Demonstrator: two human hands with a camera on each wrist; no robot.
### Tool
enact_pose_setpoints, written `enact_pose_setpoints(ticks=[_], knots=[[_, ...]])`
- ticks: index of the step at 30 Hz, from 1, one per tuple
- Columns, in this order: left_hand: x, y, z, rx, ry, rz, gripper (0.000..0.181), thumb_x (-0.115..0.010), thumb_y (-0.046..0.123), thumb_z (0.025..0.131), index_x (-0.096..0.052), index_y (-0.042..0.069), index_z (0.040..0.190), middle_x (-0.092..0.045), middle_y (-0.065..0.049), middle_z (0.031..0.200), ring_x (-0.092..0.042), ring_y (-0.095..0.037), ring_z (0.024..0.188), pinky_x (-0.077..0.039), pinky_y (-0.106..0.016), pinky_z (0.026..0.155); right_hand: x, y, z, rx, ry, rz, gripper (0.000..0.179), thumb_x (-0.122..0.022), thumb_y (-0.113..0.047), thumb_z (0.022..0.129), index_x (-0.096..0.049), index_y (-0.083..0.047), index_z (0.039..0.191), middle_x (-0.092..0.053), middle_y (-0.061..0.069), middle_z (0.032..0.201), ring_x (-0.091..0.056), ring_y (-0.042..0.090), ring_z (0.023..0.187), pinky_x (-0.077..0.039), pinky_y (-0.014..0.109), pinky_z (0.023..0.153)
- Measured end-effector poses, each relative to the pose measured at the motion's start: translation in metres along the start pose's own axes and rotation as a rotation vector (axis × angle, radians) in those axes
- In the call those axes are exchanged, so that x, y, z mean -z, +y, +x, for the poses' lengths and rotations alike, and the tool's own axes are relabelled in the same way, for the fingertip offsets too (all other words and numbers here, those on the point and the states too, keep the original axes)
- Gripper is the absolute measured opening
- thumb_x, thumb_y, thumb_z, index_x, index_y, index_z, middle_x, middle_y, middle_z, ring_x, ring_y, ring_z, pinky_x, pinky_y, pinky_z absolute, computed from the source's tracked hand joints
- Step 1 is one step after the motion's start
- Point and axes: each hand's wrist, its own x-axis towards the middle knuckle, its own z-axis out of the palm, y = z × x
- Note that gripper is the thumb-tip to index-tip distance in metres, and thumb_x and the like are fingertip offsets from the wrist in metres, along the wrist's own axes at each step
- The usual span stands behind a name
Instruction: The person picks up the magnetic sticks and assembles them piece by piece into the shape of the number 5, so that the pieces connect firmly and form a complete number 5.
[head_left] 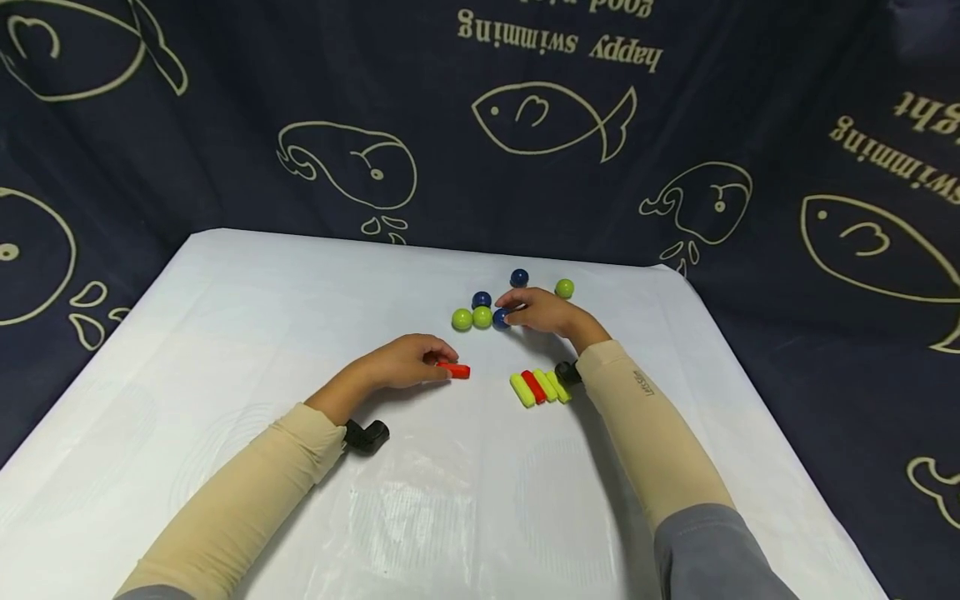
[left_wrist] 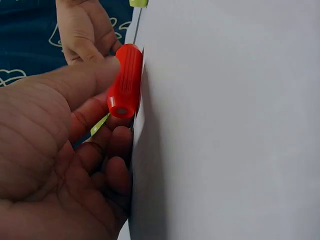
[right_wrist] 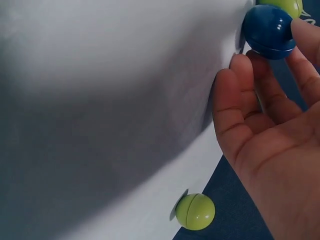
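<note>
My left hand pinches a small red bar between thumb and forefinger, low over the white tabletop. In the left wrist view, the red bar shows grooves along its side and a blunt, round end; the other fingers curl loosely below it. Farther back, my right hand holds a shiny blue ball with thumb and fingertips. Seen from the right wrist, that blue ball has a seam around it and stays at the surface. Beside it sit two green balls and another blue ball.
A row of several yellow-green bars and one red bar lies under the right wrist. Near the back edge are a blue ball and a green ball. A dark printed cloth hangs behind the white table.
</note>
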Motion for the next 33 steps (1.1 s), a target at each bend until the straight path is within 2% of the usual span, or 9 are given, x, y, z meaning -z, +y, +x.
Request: enact_pose_setpoints(ticks=[9,15,22,25,33], knots=[[-0.005,0.000,0.000,0.047,0.019,-0.014,0.023,-0.072,0.015,0.090,-0.070,0.010,0.113,-0.064,0.000,0.096,-0.053,-0.017,0.088,-0.042,-0.033,0.080,-0.001,0.004,0.001,0.021,-0.001,-0.030,0.032,-0.062,-0.012,0.097,-0.060,-0.009,0.128,-0.059,0.009,0.124,-0.052,0.023,0.104,-0.047,0.032,0.084],[-0.006,-0.001,0.000,0.013,0.030,0.025,0.021,-0.072,0.016,0.089,-0.071,0.013,0.110,-0.062,0.001,0.094,-0.052,-0.018,0.089,-0.042,-0.036,0.082,0.002,0.009,-0.004,0.012,0.028,0.024,0.030,-0.062,-0.012,0.097,-0.058,-0.009,0.127,-0.059,0.010,0.123,-0.055,0.024,0.101,-0.049,0.035,0.084],[-0.007,-0.003,0.000,-0.026,0.063,0.017,0.018,-0.072,0.014,0.089,-0.071,0.012,0.107,-0.063,0.002,0.093,-0.053,-0.017,0.086,-0.042,-0.034,0.080,0.005,0.008,-0.018,0.015,0.063,0.091,0.041,-0.064,-0.017,0.097,-0.053,-0.008,0.136,-0.055,0.011,0.128,-0.059,0.029,0.100,-0.049,0.039,0.088],[-0.007,-0.004,-0.001,-0.041,0.070,0.021,0.017,-0.071,0.014,0.089,-0.072,0.012,0.106,-0.062,0.002,0.092,-0.052,-0.017,0.085,-0.042,-0.035,0.079,0.005,0.006,-0.026,0.028,0.077,0.117,0.039,-0.065,-0.017,0.097,-0.055,-0.009,0.134,-0.054,0.011,0.128,-0.059,0.030,0.101,-0.048,0.039,0.089],[-0.010,-0.002,-0.001,0.017,0.071,-0.002,0.018,-0.073,0.015,0.089,-0.072,0.013,0.107,-0.063,0.003,0.094,-0.053,-0.017,0.088,-0.042,-0.035,0.082,-0.010,0.004,-0.049,0.085,0.073,0.235,0.032,-0.068,-0.016,0.094,-0.055,-0.009,0.122,-0.055,0.013,0.124,-0.062,0.032,0.103,-0.048,0.040,0.091]])
